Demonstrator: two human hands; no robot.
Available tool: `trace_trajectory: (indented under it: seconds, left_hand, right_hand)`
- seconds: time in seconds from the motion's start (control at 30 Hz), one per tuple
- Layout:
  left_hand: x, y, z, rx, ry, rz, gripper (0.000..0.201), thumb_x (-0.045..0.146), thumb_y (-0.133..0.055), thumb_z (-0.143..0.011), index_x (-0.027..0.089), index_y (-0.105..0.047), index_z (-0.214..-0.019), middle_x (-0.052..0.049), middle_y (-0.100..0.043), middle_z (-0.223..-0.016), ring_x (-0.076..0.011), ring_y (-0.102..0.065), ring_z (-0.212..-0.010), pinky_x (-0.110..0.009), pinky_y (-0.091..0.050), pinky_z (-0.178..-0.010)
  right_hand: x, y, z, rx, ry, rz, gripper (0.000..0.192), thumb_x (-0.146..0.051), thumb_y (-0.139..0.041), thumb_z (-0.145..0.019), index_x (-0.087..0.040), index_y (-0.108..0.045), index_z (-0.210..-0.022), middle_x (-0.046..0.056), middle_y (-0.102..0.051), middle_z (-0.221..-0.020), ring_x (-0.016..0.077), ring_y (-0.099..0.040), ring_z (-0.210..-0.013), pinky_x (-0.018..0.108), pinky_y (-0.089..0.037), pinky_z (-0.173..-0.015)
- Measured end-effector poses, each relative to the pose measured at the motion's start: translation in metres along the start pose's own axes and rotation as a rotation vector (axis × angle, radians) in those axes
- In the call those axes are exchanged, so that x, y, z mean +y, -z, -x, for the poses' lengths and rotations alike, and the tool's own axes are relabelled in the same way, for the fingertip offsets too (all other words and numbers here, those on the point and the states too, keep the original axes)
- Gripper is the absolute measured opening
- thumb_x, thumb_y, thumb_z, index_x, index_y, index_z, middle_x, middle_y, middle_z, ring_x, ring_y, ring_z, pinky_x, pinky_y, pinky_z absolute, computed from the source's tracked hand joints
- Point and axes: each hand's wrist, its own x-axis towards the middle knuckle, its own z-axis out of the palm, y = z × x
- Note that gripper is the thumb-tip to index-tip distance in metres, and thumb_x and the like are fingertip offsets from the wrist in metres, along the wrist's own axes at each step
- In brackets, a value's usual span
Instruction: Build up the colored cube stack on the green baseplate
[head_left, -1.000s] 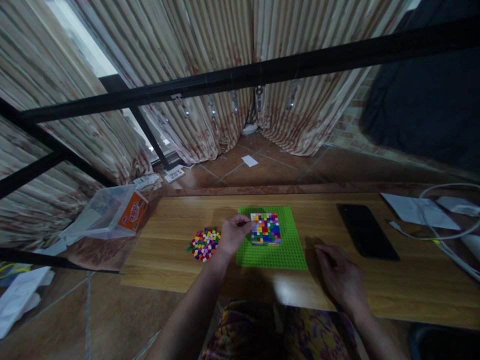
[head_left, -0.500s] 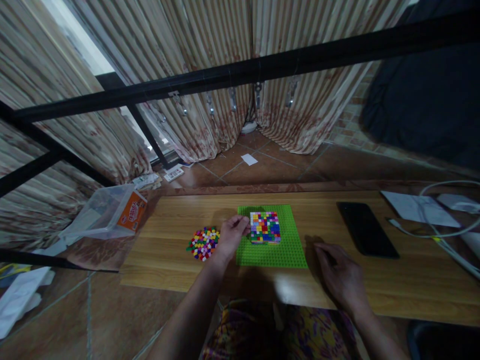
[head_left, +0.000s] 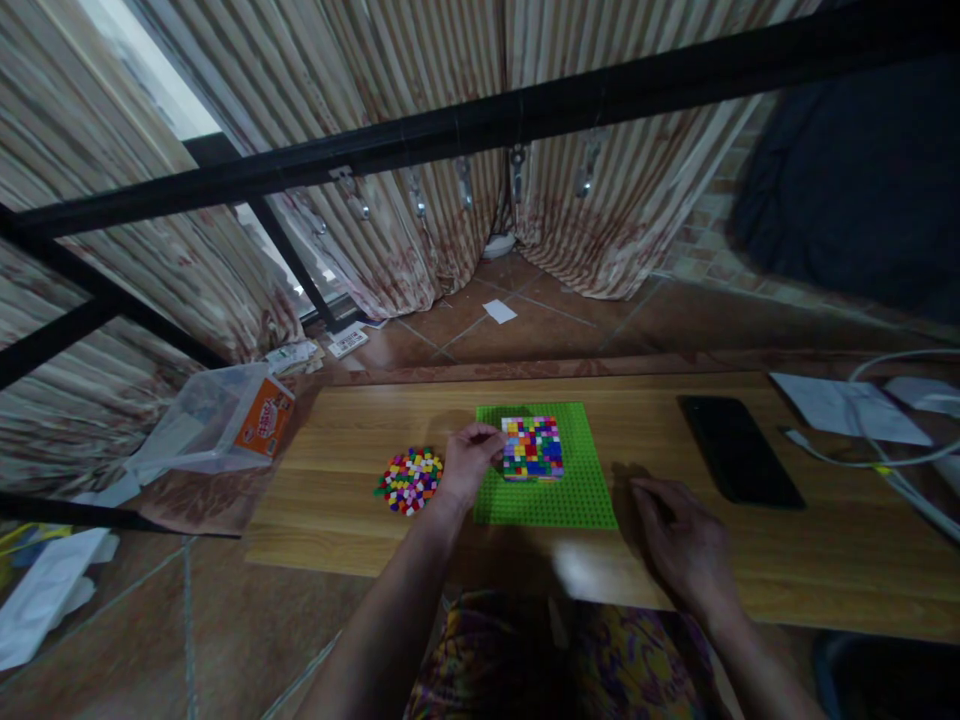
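Since only the head view is on offer, starting and ending there. Left hand (head_left: 466, 462) curled at the left edge of the multicolored brick block (head_left: 532, 448), fingertips pinched together right against its side, probably steadying it or seating a piece; too small and dim to tell if a brick sits between them. Block parked on the upper middle of the green baseplate (head_left: 547, 495), which lies flat mid-table, handy for both hands. Pile of loose bricks (head_left: 409, 480) just left of that hand, an easy reach. Right hand (head_left: 686, 545) resting palm-down on the wooden table (head_left: 352, 430), fingers loosely together, holding nothing, near the baseplate's right corner, likely bracing. Black phone (head_left: 739, 463) and white cable (head_left: 885, 460) off to the right, well apart. Clear plastic box (head_left: 217, 420) at far left.
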Motion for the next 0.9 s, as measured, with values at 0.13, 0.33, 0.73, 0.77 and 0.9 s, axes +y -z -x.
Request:
trace_trajectory:
  seconds: [0.13,0.33,0.73,0.77,0.9]
  left_hand:
    - [-0.001,-0.001,0.0,0.009,0.012,0.024,0.033,0.035,-0.085,-0.05,0.015,-0.062,-0.061,0.004,-0.057,-0.055,-0.0072,-0.051,-0.05,-0.021,-0.041,-0.052]
    - [-0.005,-0.002,-0.001,0.043,-0.012,-0.06,0.032,0.04,-0.081,-0.054,0.016,-0.061,-0.062,0.005,-0.056,-0.052,-0.0072,-0.049,-0.047,-0.022,-0.041,-0.05]
    - [-0.015,0.003,0.013,0.136,-0.18,-0.2,0.017,0.033,-0.07,-0.069,0.018,-0.065,-0.062,0.003,-0.058,-0.055,-0.0111,-0.052,-0.055,-0.023,-0.039,-0.055]
    - [-0.016,0.006,0.019,0.137,-0.207,-0.234,0.016,0.032,-0.068,-0.072,0.018,-0.065,-0.064,0.002,-0.058,-0.057,-0.0114,-0.053,-0.056,-0.023,-0.039,-0.056]
    - [-0.018,0.033,0.049,0.128,-0.318,-0.386,0.012,0.026,-0.059,-0.079,0.018,-0.067,-0.075,0.0,-0.063,-0.066,-0.0132,-0.056,-0.064,-0.024,-0.042,-0.062]
  right_hand:
    - [0.001,-0.001,0.0,0.008,-0.004,0.025,0.04,-0.051,-0.044,-0.093,-0.02,-0.069,-0.097,0.01,-0.071,-0.098,0.0246,-0.068,-0.09,0.038,-0.052,-0.081]
    - [0.001,-0.001,0.0,0.003,0.007,0.007,0.04,-0.051,-0.044,-0.092,-0.02,-0.069,-0.095,0.01,-0.071,-0.099,0.025,-0.068,-0.091,0.038,-0.052,-0.082]
    - [0.012,-0.002,0.003,-0.006,0.019,0.05,0.046,-0.056,-0.044,-0.09,-0.02,-0.07,-0.096,0.011,-0.071,-0.104,0.0272,-0.068,-0.091,0.038,-0.052,-0.079]
    - [0.012,-0.002,0.003,-0.002,0.022,0.056,0.046,-0.057,-0.044,-0.09,-0.019,-0.07,-0.096,0.011,-0.072,-0.104,0.0274,-0.068,-0.091,0.038,-0.052,-0.078]
    - [0.01,0.001,0.003,-0.01,0.016,0.08,0.047,-0.058,-0.042,-0.089,-0.02,-0.07,-0.095,0.011,-0.071,-0.104,0.0292,-0.068,-0.091,0.04,-0.051,-0.078]
